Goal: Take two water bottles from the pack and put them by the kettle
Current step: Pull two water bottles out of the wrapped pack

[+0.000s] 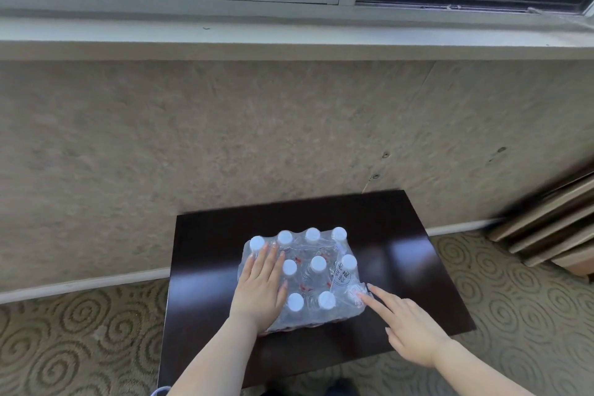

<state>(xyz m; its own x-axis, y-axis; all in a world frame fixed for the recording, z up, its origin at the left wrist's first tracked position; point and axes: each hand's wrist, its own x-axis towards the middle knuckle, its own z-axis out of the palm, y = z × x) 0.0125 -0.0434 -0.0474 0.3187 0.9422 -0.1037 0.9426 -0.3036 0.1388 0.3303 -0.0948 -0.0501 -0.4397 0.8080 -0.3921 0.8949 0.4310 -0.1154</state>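
Note:
A shrink-wrapped pack of water bottles (318,280) with white caps stands on a dark wooden table (401,254). My left hand (260,286) lies flat on the left side of the pack, fingers spread over the plastic. My right hand (405,328) reaches in from the right, with its index and middle fingertips touching the wrap at the pack's near right corner, by a cap under the film. Neither hand holds a bottle. No kettle is in view.
The table stands against a beige textured wall (225,138) below a window sill (289,32). Patterned carpet (64,347) surrounds the table. Stacked wooden boards (553,228) lean at the right edge.

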